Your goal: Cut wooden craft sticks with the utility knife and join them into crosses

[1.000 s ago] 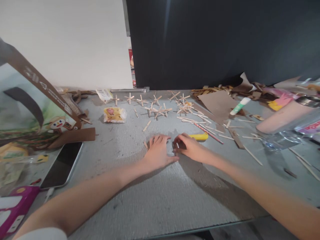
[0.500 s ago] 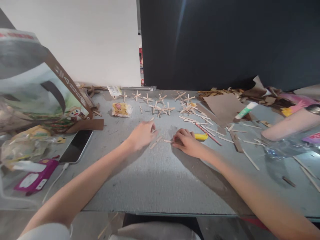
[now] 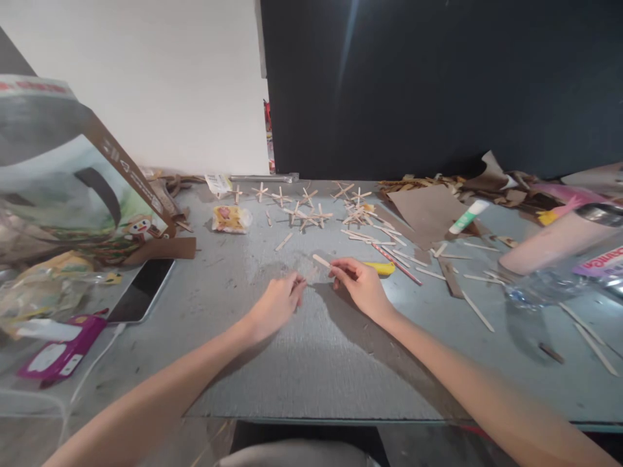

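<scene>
My right hand (image 3: 359,287) pinches a flat wooden craft stick (image 3: 321,261), which points up and to the left above the table. Facing it, my left hand (image 3: 278,299) is closed at the fingertips on another craft stick (image 3: 310,275), smeared by motion. A loose short stick (image 3: 283,242) lies on the table beyond my left hand. Just behind my right hand is a yellow object (image 3: 382,268), partly covered, its kind unclear. Farther back stand several star shapes (image 3: 308,219) of crossed sticks, with loose sticks (image 3: 363,237) to their right.
At left are a phone (image 3: 142,290) on a cable, a purple device (image 3: 63,350) and a printed box (image 3: 92,188). A small yellow packet (image 3: 230,219) lies at the back. On the right are a glue tube (image 3: 468,217), cardboard (image 3: 428,211), a pink flask (image 3: 555,240) and a plastic bottle (image 3: 540,285).
My right hand has lifted a craft stick off the table. My left hand has drawn nearer to me, leaving a short stick farther back. The view has shifted slightly.
</scene>
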Action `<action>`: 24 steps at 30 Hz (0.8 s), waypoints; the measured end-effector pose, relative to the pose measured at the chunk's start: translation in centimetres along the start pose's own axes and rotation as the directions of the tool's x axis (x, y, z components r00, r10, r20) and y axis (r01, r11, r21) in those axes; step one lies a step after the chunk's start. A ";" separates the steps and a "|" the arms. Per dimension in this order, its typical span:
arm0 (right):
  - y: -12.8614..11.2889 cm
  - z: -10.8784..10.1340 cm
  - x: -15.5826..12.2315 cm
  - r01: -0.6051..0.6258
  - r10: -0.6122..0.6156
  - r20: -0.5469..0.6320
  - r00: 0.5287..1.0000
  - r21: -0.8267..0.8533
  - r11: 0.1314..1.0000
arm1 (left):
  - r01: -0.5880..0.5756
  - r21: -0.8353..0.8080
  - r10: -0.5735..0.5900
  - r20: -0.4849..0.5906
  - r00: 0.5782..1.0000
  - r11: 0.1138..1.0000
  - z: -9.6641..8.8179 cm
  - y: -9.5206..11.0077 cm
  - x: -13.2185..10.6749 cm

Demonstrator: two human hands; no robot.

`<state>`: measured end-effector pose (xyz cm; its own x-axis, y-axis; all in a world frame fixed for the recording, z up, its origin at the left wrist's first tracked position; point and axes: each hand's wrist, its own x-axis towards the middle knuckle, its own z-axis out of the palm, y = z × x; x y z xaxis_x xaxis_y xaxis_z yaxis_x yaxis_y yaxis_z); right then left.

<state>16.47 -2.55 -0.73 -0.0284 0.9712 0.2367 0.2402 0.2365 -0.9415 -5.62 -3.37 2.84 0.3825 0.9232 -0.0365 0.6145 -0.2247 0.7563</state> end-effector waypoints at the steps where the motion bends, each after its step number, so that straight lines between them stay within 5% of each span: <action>1: -0.2 0.2 -0.2 0.019 -0.019 -0.022 1.000 0.010 1.000 | 0.005 -0.109 -0.002 0.030 1.000 0.994 0.4 0.2 -0.3; 7: -1.2 0.8 -1.4 0.061 -0.060 -0.022 0.998 0.037 0.997 | -0.009 -0.413 0.039 0.066 0.997 0.911 1.9 1.0 -0.9; 24: -1.9 1.0 -2.2 0.183 -0.191 -0.092 0.977 -0.087 0.979 | 0.009 -0.505 0.016 0.044 0.999 0.863 1.8 1.1 -1.1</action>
<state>15.15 -5.07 0.31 0.0156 0.9010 0.4335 0.3146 0.4071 -0.8575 -4.11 -5.20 2.52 0.4224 0.9048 -0.0533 0.1847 -0.0284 0.9824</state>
